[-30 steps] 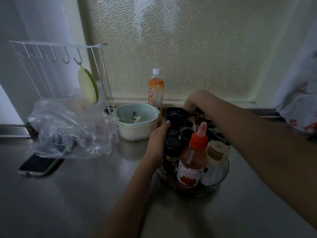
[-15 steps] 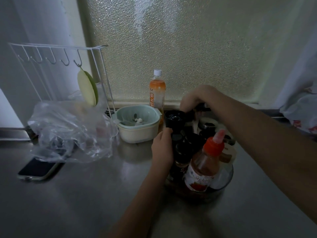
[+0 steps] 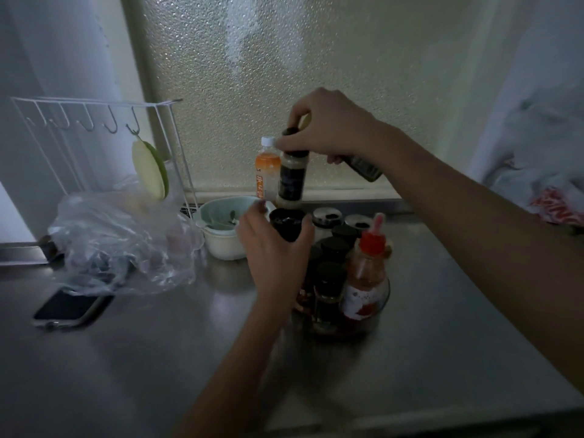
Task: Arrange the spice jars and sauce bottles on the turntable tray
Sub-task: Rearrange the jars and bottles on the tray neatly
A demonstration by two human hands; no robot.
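A clear round turntable tray [image 3: 377, 320] on the steel counter holds several dark-capped spice jars [image 3: 330, 279] and a sauce bottle with a red nozzle cap [image 3: 366, 273]. My right hand [image 3: 328, 124] is raised above the tray's far side and grips two jars by their tops: a tall pale spice jar with a dark label [image 3: 291, 178] hanging upright, and a smaller dark jar [image 3: 363, 167] tilted to the right. My left hand [image 3: 271, 251] holds a black-lidded jar [image 3: 287, 227] at the tray's left rear.
An orange drink bottle [image 3: 267, 167] stands by the frosted window. A pale green bowl [image 3: 221, 229] sits left of the tray. Farther left are a crumpled plastic bag [image 3: 120, 245], a phone [image 3: 71, 308] and a white wire hook rack [image 3: 94, 121]. White bags [image 3: 543, 184] lie at right.
My right hand has risen from the tray's far side, lifting two jars into the air. My left hand has shifted up onto the black-lidded jar.
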